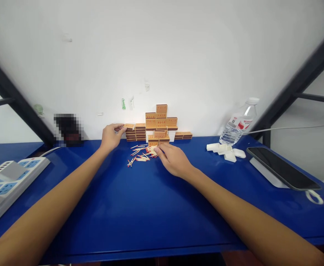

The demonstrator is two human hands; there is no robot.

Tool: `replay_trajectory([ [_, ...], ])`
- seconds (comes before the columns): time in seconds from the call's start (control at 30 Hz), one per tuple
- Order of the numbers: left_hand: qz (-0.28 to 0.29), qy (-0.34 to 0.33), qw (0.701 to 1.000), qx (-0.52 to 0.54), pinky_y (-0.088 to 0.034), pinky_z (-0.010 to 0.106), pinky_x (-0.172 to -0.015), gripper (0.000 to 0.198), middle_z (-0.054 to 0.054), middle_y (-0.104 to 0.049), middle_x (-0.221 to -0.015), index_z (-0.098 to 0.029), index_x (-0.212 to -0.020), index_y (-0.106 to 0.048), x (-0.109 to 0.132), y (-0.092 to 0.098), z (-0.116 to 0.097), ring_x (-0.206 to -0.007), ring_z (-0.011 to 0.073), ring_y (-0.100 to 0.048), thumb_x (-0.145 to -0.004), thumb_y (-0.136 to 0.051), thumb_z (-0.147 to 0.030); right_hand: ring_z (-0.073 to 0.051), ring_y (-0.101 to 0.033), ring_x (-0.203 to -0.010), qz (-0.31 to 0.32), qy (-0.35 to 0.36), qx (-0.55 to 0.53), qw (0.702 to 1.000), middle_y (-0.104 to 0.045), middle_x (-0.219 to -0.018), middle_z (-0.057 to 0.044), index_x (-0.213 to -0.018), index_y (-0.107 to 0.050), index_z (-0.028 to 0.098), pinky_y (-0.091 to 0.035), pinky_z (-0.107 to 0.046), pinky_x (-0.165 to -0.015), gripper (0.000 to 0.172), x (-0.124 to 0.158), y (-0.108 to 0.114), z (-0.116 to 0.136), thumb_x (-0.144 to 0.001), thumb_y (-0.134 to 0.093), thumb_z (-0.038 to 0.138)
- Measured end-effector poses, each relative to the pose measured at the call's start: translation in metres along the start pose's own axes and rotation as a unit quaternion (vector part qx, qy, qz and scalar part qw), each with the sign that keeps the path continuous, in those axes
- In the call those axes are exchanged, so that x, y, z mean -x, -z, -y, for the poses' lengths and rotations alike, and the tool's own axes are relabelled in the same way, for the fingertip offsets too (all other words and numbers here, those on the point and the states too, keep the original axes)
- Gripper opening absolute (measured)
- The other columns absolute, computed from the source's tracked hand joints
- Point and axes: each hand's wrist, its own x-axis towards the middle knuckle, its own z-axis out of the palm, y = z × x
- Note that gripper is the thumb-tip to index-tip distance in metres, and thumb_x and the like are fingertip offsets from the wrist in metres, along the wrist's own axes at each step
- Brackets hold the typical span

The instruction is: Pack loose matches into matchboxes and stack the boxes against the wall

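My left hand pinches the end of a matchbox, which is slightly tilted at the top of the left stack of matchboxes. Loose red-tipped matches lie spread on the blue table, in front of the stacks. At the right edge of that pile rests my right hand, thumb and fingers drawn together; whatever is between them is hidden. Just behind its fingertips are low front matchboxes. Further back, a stepped wall of matchboxes rises against the white wall.
Two matchbox piles end in a low row on the right. Beyond it stand a tilted water bottle, white blocks and a phone on a stand. A power strip lies on the left of the blue table.
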Motion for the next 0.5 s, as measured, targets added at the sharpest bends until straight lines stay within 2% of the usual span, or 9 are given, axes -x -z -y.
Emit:
replay_trajectory([
  [0.2, -0.033, 0.029, 0.999, -0.029, -0.052, 0.043, -0.086, 0.027, 0.011, -0.078, -0.092, -0.016, -0.102, -0.077, 0.002, -0.010, -0.013, -0.087, 0.0260, -0.068, -0.086, -0.078, -0.038, -0.023, -0.066, -0.086, 0.000, -0.012, 0.007, 1.000, -0.072, -0.095, -0.009, -0.089, -0.065, 0.021, -0.043, -0.034, -0.075, 0.045, -0.001, -0.001, -0.003, -0.112, -0.036, 0.048],
  [0.3, -0.061, 0.040, 0.996, -0.054, -0.051, 0.044, -0.086, 0.036, 0.014, -0.077, -0.100, -0.014, -0.112, -0.075, 0.015, -0.008, -0.026, -0.089, 0.0273, -0.067, -0.085, -0.078, -0.039, -0.023, -0.067, -0.087, -0.022, -0.033, 0.007, 0.999, -0.075, -0.099, -0.009, -0.094, -0.068, 0.021, -0.043, -0.033, -0.074, 0.033, -0.004, -0.001, -0.011, -0.109, -0.046, 0.041],
  [0.37, -0.074, 0.037, 0.995, -0.061, -0.051, 0.041, -0.082, 0.040, 0.013, -0.077, -0.103, -0.015, -0.119, -0.072, 0.032, -0.002, -0.039, -0.084, 0.0249, -0.067, -0.088, -0.075, -0.040, -0.023, -0.068, -0.086, -0.050, -0.050, 0.004, 0.997, -0.076, -0.099, -0.008, -0.098, -0.069, 0.021, -0.044, -0.033, -0.074, 0.023, -0.006, -0.002, -0.018, -0.105, -0.052, 0.034],
  [0.43, -0.027, 0.006, 0.999, -0.029, -0.051, 0.036, -0.076, 0.032, 0.007, -0.077, -0.095, -0.019, -0.115, -0.072, 0.052, 0.005, -0.051, -0.077, 0.0211, -0.067, -0.092, -0.071, -0.041, -0.022, -0.068, -0.083, -0.081, -0.068, 0.007, 0.994, -0.077, -0.095, -0.008, -0.099, -0.070, 0.021, -0.044, -0.033, -0.073, 0.018, -0.009, -0.002, -0.025, -0.102, -0.054, 0.030],
  [0.5, 0.040, -0.056, 0.997, -0.027, -0.050, 0.034, -0.073, 0.021, 0.004, -0.076, -0.084, -0.020, -0.096, -0.075, 0.069, 0.014, -0.057, -0.073, 0.0196, -0.067, -0.096, -0.065, -0.039, -0.023, -0.067, -0.080, -0.108, -0.092, 0.023, 0.990, -0.076, -0.091, -0.007, -0.097, -0.070, 0.020, -0.043, -0.033, -0.072, 0.018, -0.013, 0.000, -0.035, -0.099, -0.054, 0.028],
])
